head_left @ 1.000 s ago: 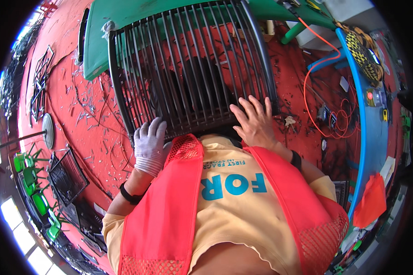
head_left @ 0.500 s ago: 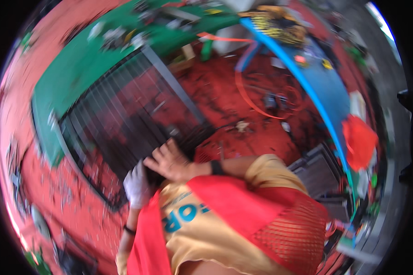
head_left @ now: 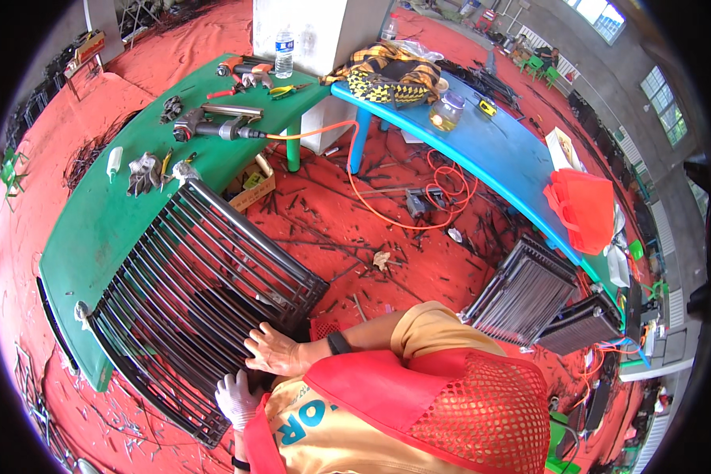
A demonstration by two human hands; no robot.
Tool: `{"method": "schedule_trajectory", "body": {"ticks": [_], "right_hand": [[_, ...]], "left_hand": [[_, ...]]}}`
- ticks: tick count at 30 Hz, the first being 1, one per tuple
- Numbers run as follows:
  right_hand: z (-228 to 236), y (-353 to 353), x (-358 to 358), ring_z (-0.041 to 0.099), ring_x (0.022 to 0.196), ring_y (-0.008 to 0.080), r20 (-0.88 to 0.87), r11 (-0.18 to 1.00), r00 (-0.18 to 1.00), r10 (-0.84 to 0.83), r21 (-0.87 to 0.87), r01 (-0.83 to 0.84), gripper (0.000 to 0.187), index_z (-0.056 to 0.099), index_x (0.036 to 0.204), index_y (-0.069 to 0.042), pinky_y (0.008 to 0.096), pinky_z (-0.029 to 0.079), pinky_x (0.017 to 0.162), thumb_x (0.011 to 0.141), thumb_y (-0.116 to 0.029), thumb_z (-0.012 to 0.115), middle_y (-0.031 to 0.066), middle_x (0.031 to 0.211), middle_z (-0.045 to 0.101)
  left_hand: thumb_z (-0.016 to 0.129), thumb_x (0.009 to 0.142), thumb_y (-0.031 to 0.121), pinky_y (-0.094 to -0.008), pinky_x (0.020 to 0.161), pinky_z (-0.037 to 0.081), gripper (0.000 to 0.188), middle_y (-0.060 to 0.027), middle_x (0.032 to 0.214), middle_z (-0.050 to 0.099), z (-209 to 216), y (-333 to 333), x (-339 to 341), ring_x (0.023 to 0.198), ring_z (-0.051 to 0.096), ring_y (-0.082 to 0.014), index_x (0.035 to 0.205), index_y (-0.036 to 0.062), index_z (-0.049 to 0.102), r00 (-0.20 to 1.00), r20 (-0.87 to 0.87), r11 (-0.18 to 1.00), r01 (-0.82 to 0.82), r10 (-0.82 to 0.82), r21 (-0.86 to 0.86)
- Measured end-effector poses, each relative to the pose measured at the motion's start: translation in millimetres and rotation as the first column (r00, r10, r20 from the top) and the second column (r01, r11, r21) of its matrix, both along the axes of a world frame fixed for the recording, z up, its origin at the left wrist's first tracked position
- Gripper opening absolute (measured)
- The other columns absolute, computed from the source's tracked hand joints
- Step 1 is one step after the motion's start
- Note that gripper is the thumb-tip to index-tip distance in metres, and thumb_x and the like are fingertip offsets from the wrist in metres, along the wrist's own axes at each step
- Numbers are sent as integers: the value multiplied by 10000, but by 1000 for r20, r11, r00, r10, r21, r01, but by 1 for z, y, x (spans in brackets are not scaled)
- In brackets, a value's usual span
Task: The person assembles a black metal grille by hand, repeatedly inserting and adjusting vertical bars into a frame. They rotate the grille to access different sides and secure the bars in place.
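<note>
1. Red floor covering point(head_left: 170, 51), strewn with dark strips, spreads around us, and a green worktop point(head_left: 95, 237) stands ahead and to the left of our right grip point(head_left: 280, 350).

2. Our black slatted frame point(head_left: 166, 272) lies ahead of both grips, its far corners apparently resting on that worktop and its bars sloping down toward us. Our body and grips hide part of the near end.

3. Bare and loosely spread, the right grip lies against the bars near the low end, clasping nothing that we can see. Just beside it, our gloved left grip point(head_left: 235, 399) meets the same end; we cannot tell whether its fingers have closed around the edge.

4. For good handling, we judge that even pressure from both grips matters most, since a one-sided push could skew the frame. Spreading the grips toward the side rails should steady it better, with fingertips clear of the gaps.

5. Beyond the frame from our grips, the worktop carries a corded-looking power tool point(head_left: 213, 129), a crumpled glove point(head_left: 144, 172) and a water bottle point(head_left: 284, 55).

6. Well to the right of our grips, a blue worktop point(head_left: 502, 154) bears a checked garment point(head_left: 387, 73) and a red bag point(head_left: 581, 209); nearer us, slatted panels point(head_left: 521, 292) lean below it.
</note>
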State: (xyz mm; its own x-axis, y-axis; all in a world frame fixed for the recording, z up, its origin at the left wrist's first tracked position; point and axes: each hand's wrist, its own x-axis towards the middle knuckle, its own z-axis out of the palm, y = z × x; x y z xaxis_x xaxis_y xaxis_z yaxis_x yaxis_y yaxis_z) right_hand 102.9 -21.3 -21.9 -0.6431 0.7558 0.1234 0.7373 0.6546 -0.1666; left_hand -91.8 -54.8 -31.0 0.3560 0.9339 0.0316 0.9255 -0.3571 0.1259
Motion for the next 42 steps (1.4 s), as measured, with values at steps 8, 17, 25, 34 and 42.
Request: {"method": "schedule_trajectory", "body": {"ticks": [8, 17, 25, 34, 42], "right_hand": [[-2, -2, 7, 496, 994, 292, -28, 1000, 1000, -5, 3, 5, 228, 661, 981, -195, 487, 354, 850, 925, -284, 459, 109, 981, 536], [15, -8, 14, 503, 1033, 293, -72, 999, 997, 2, 44, 1, 468, 522, 1294, -200, 549, 319, 961, 839, -279, 596, 106, 1033, 527], [26, -1, -2, 517, 962, 250, -485, 957, 825, 289, 164, -239, 527, 582, 1080, -132, 400, 416, 785, 649, -342, 800, 59, 977, 539], [31, 15, -60, 623, 780, 271, -415, 801, 710, 569, 85, -592, 385, 601, 952, -93, 408, 499, 618, 683, -348, 708, 92, 820, 587], [18, 2, -78, 600, 779, 247, -133, 891, 881, 454, 63, -450, 414, 540, 1285, -170, 358, 481, 602, 874, -148, 502, 121, 935, 559]], "left_hand": [[755, 600, 346, -443, 664, 463, 418, -80, 855, 547, -6, 0, 4, 819, 553, -305, 931, 142, 604, 1000, -4, 1000, 29, -29, -1], [629, 808, 317, -431, 863, 481, 467, -128, 1206, 581, 21, -8, -21, 1069, 576, -310, 1225, 116, 568, 986, 55, 987, 159, -159, -5], [779, 581, 257, -514, 1049, 355, 892, -247, 1402, 427, 39, -39, -95, 1262, 426, -449, 1367, 8, 440, 925, 327, 930, -278, 193, 239], [745, 760, 52, -415, 925, 510, 600, -222, 1439, 371, 37, -74, -106, 1214, 517, -363, 1306, 19, 498, 790, 541, 948, -314, 288, -46], [811, 611, 167, -437, 913, 466, 587, -79, 1243, 547, 43, -70, -113, 1097, 509, -340, 1157, 104, 605, 892, 397, 962, -264, 215, 73]]}}
